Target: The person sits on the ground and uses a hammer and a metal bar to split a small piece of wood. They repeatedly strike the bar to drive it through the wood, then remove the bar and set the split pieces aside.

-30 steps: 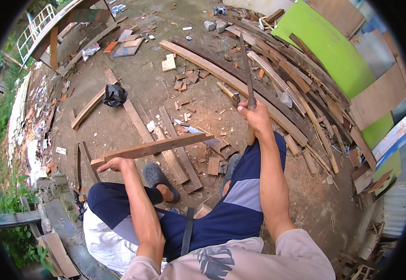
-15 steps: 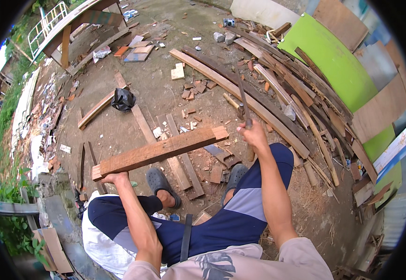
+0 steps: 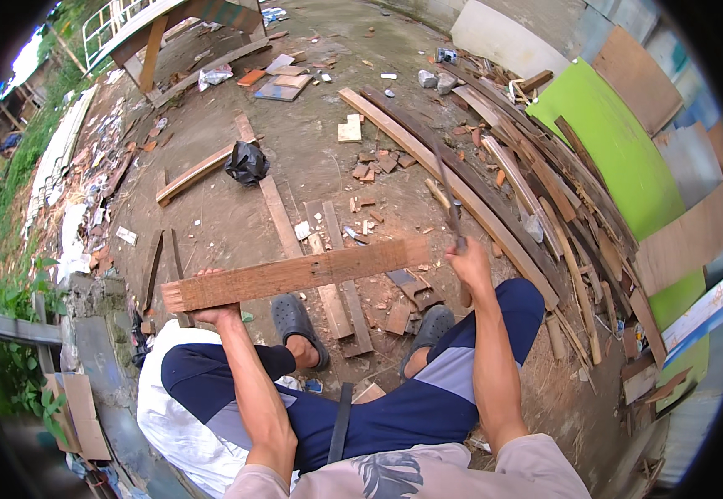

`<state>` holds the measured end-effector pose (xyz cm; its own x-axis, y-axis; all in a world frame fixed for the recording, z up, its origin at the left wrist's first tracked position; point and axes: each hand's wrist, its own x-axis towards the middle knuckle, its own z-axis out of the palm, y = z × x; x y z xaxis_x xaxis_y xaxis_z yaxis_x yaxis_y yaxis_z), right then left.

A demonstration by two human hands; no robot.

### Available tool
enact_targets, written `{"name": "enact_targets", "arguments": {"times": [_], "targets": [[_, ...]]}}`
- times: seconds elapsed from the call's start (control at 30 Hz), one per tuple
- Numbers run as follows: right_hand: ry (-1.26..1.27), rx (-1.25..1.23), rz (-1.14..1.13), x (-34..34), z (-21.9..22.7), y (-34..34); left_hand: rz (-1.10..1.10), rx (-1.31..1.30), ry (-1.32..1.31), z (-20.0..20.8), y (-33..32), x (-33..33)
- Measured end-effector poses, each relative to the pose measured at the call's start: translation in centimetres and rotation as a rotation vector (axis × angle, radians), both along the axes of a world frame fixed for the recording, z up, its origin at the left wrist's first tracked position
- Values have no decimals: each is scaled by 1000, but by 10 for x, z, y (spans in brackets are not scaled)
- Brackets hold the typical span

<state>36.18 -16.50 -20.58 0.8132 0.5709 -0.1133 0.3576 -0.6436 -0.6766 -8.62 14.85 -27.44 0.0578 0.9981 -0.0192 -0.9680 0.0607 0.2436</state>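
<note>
My left hand (image 3: 216,311) grips a squared brown wooden beam (image 3: 295,273) near its left end, with fingers showing above and below. The beam spans sideways above my knees and feet, tilted slightly up to the right. Its left end (image 3: 172,294) is cut into pale tongues, and its right end looks paler. Just past that right end, my right hand (image 3: 469,264) is closed round a long, thin dark tool (image 3: 449,195). The tool points away from me; its exact kind cannot be made out. It appears apart from the beam.
Several boards (image 3: 345,291) lie under the beam, between my clogs (image 3: 299,333). Long planks (image 3: 453,187) stretch along the right, beside a heap of timber (image 3: 577,216) and a green panel (image 3: 607,145). A black plastic bag (image 3: 246,164) sits ahead; a block wall (image 3: 99,349) stands left.
The beam has turned about its length, so a broad face shows now. More fingers of my left hand show above it. My right hand still holds the tool, and the view has shifted left.
</note>
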Motion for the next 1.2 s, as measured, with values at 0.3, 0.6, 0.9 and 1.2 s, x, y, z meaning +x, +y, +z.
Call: {"name": "enact_targets", "arguments": {"times": [0.3,0.6,0.9,1.2], "targets": [[-729,-205,-75,-7,3,-23,-39,217,265,76,-42,78],[256,210,165,-73,58,18,-3,293,589,74,-96,161],[485,642,267,-91,57,41,38,611,821,97,-131,234],[615,643,147,-84,66,34,132,668,951,64,-127,260]]}}
